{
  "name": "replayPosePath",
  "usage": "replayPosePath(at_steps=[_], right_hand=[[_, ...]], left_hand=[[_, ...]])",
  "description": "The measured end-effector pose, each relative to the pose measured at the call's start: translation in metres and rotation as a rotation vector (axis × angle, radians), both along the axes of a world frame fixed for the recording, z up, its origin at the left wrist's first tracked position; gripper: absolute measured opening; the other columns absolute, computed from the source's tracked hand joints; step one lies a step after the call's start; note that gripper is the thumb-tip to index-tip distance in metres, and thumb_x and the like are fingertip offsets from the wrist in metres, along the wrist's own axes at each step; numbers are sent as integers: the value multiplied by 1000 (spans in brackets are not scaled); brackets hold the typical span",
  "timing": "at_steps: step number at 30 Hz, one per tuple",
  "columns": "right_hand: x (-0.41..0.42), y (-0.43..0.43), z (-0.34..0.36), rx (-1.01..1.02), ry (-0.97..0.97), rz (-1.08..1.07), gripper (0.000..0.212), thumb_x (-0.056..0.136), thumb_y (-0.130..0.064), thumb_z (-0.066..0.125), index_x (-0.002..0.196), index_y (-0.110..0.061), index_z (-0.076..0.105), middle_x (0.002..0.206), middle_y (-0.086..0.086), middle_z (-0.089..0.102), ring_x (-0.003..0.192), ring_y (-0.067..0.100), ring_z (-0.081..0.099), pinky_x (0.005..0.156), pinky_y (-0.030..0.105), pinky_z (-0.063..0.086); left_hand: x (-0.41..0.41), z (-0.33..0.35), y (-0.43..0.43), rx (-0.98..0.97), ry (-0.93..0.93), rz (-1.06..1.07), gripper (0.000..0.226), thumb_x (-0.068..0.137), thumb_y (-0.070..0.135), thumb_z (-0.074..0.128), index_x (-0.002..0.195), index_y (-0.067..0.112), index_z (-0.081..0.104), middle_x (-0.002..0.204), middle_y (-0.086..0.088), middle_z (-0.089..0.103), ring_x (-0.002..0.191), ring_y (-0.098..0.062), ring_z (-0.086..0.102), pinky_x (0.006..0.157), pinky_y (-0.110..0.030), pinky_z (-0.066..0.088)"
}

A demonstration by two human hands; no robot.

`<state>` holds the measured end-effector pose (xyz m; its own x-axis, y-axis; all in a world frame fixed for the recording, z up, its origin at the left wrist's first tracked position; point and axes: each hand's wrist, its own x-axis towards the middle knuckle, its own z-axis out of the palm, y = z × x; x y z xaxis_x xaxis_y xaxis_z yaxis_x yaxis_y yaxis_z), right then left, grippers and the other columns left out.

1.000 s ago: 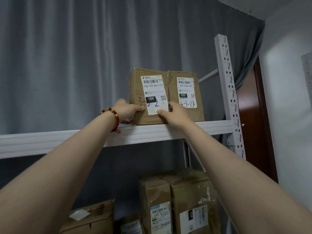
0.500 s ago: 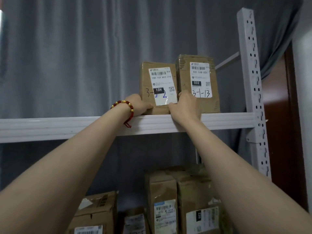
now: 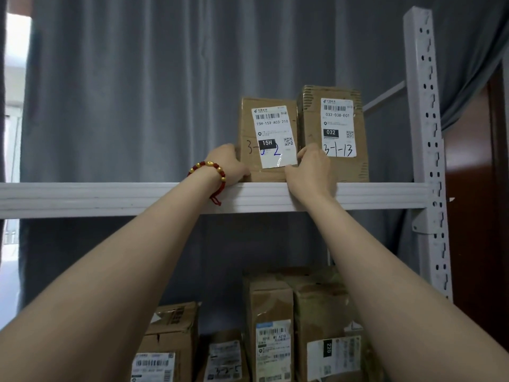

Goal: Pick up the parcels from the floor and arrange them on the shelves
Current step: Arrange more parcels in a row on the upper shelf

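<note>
A brown cardboard parcel labelled 15H [image 3: 268,125] stands upright on the white top shelf [image 3: 110,198]. It is pressed against a second upright parcel labelled 032 [image 3: 334,106] on its right. My left hand [image 3: 227,164], with a red bead bracelet at the wrist, grips the 15H parcel's lower left edge. My right hand [image 3: 311,169] holds its lower right corner, fingers curled at the seam between the two parcels.
A white perforated upright post [image 3: 427,133] bounds the shelf on the right. Grey curtains [image 3: 137,92] hang behind. On the lower shelf stand several labelled cardboard parcels [image 3: 271,326]. A dark brown door [image 3: 476,188] is at the far right.
The 15H parcel has been pushed right and straightened until it stands flush against the 032 parcel. Both hands stayed on its lower corners. The view has shifted left.
</note>
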<state>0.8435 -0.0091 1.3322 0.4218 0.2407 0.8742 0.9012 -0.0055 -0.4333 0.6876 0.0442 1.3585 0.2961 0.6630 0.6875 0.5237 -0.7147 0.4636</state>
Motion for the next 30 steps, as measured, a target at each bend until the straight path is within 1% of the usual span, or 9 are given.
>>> replayPosePath(at_steps=[5,8,11,14,18,21,23,26,30], right_hand=[[0,-2,0,-7,3,10,30,88,-17,60,116,-9,54,115,9,62,105,31,58,80,40,49],[0,-3,1,-27,15,11,25,89,-18,61,112,-11,56,110,7,64,99,29,59,70,33,41],[0,-4,1,-37,35,26,20,88,-17,59,108,-15,59,109,5,64,97,28,58,70,32,40],[-1,-5,0,-48,47,39,19,88,-15,56,106,-16,61,110,5,64,100,29,59,74,34,46],[-1,-5,1,-77,52,38,21,87,-17,58,107,-14,61,110,7,63,98,31,59,71,32,42],[-2,-7,2,-106,74,41,19,87,-20,58,105,-16,63,109,8,65,95,32,59,71,32,41],[-2,-8,2,-132,67,35,21,88,-21,58,108,-16,63,112,9,65,101,33,59,73,31,40],[-4,-10,3,-167,49,15,26,91,-23,56,116,-13,56,115,12,63,106,35,57,73,32,35],[-7,-11,2,-162,60,14,34,92,-26,57,119,-7,48,118,16,62,109,37,57,74,35,36]], left_hand=[[-2,-1,-5,5,-14,-11,55,91,20,67,140,9,46,136,-10,55,121,-26,53,83,-26,37],[-3,-1,-5,-7,-2,-4,55,88,20,71,136,8,48,131,-9,57,106,-21,53,81,-26,38],[-3,-1,-1,-10,13,4,49,84,21,74,128,8,55,118,-5,61,94,-17,50,78,-26,40],[-3,-1,1,-6,15,9,40,83,23,76,117,9,61,104,-1,60,90,-17,53,72,-26,41],[-3,-1,1,-5,12,-2,25,83,28,76,96,16,58,96,1,60,86,-16,54,55,-17,36],[-2,-1,-1,-13,12,-3,25,83,30,76,94,16,58,91,3,59,76,-11,52,52,-16,34],[-1,-1,-2,-16,17,6,26,83,30,76,93,16,56,89,4,56,75,-11,50,52,-16,34],[-1,-1,1,-15,27,14,25,83,29,76,94,15,58,96,1,59,85,-16,53,54,-18,37],[-1,0,4,-15,38,43,25,83,28,77,97,15,62,101,-2,62,89,-19,54,70,-28,41]])
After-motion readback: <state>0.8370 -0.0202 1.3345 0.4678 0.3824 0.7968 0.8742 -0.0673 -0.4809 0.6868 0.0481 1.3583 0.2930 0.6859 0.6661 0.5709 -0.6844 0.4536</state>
